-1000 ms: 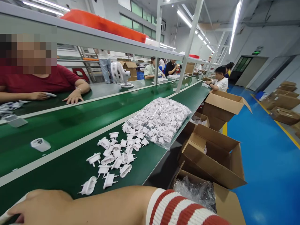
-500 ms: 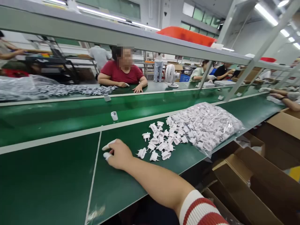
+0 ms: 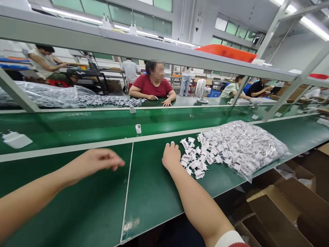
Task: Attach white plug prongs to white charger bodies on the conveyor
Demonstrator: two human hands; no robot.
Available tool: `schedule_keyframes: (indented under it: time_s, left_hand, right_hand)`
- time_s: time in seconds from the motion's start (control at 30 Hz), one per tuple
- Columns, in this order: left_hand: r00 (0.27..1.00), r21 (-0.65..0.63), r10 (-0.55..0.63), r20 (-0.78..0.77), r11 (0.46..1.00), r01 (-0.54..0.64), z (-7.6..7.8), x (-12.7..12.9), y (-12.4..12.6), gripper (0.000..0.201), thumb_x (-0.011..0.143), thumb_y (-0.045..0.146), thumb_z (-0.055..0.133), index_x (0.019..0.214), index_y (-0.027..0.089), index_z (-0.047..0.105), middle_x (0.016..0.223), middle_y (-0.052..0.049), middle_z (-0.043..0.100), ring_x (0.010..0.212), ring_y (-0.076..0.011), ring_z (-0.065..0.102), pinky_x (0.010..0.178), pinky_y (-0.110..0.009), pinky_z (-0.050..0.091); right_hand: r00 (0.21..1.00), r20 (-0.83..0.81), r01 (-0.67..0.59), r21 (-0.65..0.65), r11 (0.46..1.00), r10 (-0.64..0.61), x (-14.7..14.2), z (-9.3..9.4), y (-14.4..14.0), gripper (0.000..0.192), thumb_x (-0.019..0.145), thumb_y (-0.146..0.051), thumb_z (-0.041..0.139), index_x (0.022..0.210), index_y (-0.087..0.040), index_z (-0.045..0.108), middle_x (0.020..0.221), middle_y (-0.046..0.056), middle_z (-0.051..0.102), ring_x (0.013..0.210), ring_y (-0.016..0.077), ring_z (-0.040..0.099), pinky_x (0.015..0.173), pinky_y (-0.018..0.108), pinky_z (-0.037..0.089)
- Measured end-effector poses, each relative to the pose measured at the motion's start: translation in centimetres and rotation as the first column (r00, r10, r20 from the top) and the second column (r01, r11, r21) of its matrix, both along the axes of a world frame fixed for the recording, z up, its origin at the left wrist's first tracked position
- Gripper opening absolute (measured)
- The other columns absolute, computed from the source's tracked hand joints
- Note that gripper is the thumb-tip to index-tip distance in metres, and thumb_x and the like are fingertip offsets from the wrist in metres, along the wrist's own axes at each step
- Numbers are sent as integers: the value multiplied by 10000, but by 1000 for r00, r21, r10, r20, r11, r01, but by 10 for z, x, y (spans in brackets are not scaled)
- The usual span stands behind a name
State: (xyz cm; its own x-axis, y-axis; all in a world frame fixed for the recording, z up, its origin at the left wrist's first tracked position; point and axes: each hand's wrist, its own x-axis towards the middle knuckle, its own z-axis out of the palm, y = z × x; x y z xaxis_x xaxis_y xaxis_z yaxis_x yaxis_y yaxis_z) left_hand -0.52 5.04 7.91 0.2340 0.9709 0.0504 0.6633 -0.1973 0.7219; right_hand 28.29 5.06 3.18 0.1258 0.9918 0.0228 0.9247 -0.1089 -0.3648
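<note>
On the tabletop (image 3: 151, 192) beside your right grip (image 3: 171, 157), white plug pieces (image 3: 199, 174) look light, rigid; take their bodies. Your left grip (image 3: 104, 160) curls; whether either clasps anything, I cannot tell.

The room is brightly and evenly lit, with white tube lights (image 3: 315, 28) glowing strongly at the far upper right. Pale daylight-like panes show in the far windows (image 3: 232, 29). Glare breaks into small white highlights on the plastic bag (image 3: 257, 144), and a sheen lies on the green surface (image 3: 154, 192), which darkens in soft shadow below the left hand (image 3: 106, 160). That hand's fingertips are slightly blurred. The cardboard boxes (image 3: 279, 209) at the near right sit in dim shade. Wide-angle distortion slants the shelf (image 3: 154, 48) and stretches the edges; far details look soft.
</note>
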Motion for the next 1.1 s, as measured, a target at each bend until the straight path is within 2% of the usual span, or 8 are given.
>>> schedule_keyframes:
  time_s: [0.03,0.13,0.23,0.33,0.47,0.67,0.87,1.1]
  left_hand:
    - [998,-95,62,18,994,-60,-4,5,22,569,728,768,728,929,238,780,1030,-46,789,990,-291,725,833,-353,592]
    - [946,-34,324,-33,945,-325,-21,32,93,837,734,706,736,1346,147,625,1432,-176,614,1318,-400,573,1025,-461,532]
    - [882,-14,464,-86,884,-467,-43,60,146,1065,653,662,820,1438,15,505,1487,-312,509,1403,-536,434,1043,-585,496]
    - [866,-25,492,-89,868,-496,-63,74,167,773,775,548,751,1326,26,601,1335,-272,644,1263,-480,586,1003,-533,528]
    - [864,25,499,-68,866,-499,-76,70,165,457,895,370,593,1271,116,647,1273,-168,704,1228,-360,635,1047,-432,507]
    - [811,69,580,-78,815,-576,-72,70,166,1098,638,564,847,1510,61,409,1551,-311,433,1438,-543,361,1149,-674,335]
    - [892,20,450,50,892,-451,-65,75,163,552,863,412,619,1315,96,590,1319,-241,652,1222,-416,613,1038,-517,493]
    - [982,41,54,182,997,-62,-73,54,59,642,835,531,634,1370,179,604,1159,-89,730,1013,-278,689,980,-383,545]
  right_hand:
    - [999,-29,-24,8,1000,24,0,1,-1,582,769,11,621,1343,-83,607,1458,273,532,1308,399,512,999,494,483]
    - [984,-153,-82,47,996,88,0,3,-3,503,773,33,584,1246,-122,659,1288,212,646,1239,360,545,954,450,497]
    - [936,-324,-105,116,988,138,-2,3,-3,426,847,2,526,1195,-189,679,1250,135,676,1168,294,590,968,422,485]
    - [831,-534,-90,146,985,155,-5,-2,3,281,921,-92,502,1068,-216,707,1113,69,716,995,218,651,896,355,515]
    - [618,-780,-32,106,994,103,-10,-14,14,218,934,-301,577,1078,-190,697,943,44,723,780,162,655,727,291,542]
    - [425,-901,19,101,995,84,-14,-20,11,354,708,-224,731,1058,-169,738,1043,59,713,833,158,649,801,311,546]
    - [292,-952,9,98,995,91,-9,-10,9,517,689,-182,738,1203,-189,684,989,26,697,909,177,698,818,325,572]
    - [71,-996,-118,37,992,46,-6,10,7,469,672,-342,882,1061,-206,659,1101,81,760,913,178,744,605,192,487]
